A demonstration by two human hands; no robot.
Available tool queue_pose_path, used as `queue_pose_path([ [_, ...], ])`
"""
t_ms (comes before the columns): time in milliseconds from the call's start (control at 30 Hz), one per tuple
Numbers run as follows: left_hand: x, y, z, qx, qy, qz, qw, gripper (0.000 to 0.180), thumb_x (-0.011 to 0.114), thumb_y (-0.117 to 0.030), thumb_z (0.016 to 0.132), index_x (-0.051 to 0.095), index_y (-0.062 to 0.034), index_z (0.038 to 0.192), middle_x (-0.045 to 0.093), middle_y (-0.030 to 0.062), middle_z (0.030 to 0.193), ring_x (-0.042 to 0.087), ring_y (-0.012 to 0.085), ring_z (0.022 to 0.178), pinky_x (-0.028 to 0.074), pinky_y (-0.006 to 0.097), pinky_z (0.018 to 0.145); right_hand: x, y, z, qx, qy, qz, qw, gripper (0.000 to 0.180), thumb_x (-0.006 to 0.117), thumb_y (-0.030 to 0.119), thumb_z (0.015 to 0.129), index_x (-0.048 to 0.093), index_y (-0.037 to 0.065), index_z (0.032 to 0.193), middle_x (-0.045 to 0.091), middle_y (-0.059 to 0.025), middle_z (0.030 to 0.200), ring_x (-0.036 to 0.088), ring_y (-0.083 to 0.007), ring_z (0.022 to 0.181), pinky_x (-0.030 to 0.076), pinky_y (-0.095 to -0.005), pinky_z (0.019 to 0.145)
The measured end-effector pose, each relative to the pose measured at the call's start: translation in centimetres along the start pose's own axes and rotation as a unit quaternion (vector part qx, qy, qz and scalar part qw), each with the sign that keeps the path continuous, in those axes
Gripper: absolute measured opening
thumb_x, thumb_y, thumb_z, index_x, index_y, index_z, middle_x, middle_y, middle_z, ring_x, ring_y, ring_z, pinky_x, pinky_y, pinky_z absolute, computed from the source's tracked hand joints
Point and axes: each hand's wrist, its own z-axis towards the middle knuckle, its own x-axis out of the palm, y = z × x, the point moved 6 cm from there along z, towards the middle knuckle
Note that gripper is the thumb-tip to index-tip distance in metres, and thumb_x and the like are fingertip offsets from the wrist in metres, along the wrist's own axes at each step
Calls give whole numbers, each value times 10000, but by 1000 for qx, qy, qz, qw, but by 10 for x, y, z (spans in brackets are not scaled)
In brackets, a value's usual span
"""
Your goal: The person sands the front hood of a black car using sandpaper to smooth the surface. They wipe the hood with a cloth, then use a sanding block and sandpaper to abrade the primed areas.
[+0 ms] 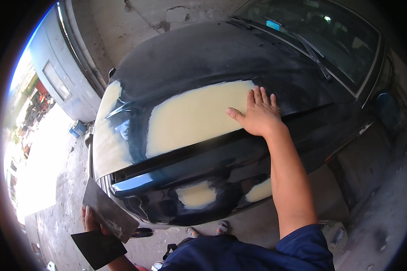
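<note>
My right hand point(260, 115) lies flat on the dark car hood point(181, 56), fingers spread, at the right end of a large cream filler patch point(194, 115). Nothing is in it. Low on the left, my left hand point(90, 220) grips dark sandpaper point(111, 210). Two dark pieces show around its fingers, the upper one with pale dusty marks. Whether they are separate sheets or one folded sheet, I cannot tell. Another cream patch point(108, 142) covers the hood's front corner. On the fender below are two smaller patches, one left point(197, 195) and one right point(260, 190).
The windshield point(334, 36) with its wiper point(312, 49) is at the far right. A grey metal door point(59, 58) stands open at left onto bright daylight. A blue bucket point(77, 128) sits on the concrete floor point(61, 165). My feet are close to the fender.
</note>
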Motion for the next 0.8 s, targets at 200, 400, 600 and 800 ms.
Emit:
queue_pose_path([
  [200, 13, 6, 0, 5, 1, 24, 1000, 373, 525, -293, 930, 523, -62, 1224, 631, 102, 1035, 638, 182, 855, 527, 278, 719, 9, 26, -31, -32, -46, 3, 998, 1015, 297, 737, 866, 157, -74, 1459, 123, -246, 1539, 37, -347, 1450, -4, -423, 1171],
  [400, 39, 6, -2, 12, 15, 7, 1000, 393, 523, -292, 929, 517, -56, 1243, 633, 102, 1016, 635, 160, 791, 517, 246, 642, 16, 47, -57, -70, -113, -3, 991, 981, 240, 714, 891, 208, -100, 1438, 177, -292, 1509, 88, -388, 1438, 20, -451, 1166],
  [600, 59, 1, -4, 22, 70, -5, 997, 389, 520, -285, 931, 514, -49, 1240, 634, 103, 1016, 638, 161, 801, 522, 249, 662, 17, 54, -70, -87, -100, 20, 991, 963, 214, 706, 900, 219, -90, 1441, 184, -272, 1516, 102, -370, 1440, 32, -454, 1165],
  [800, 45, -5, -9, 27, 16, 0, 1000, 370, 517, -277, 933, 520, -47, 1222, 637, 100, 1006, 640, 161, 805, 526, 251, 675, 0, 14, 9, 4, 4, 50, 999, 918, 235, 696, 902, 146, -5, 1486, 111, -174, 1562, 33, -278, 1461, -19, -429, 1167],
])
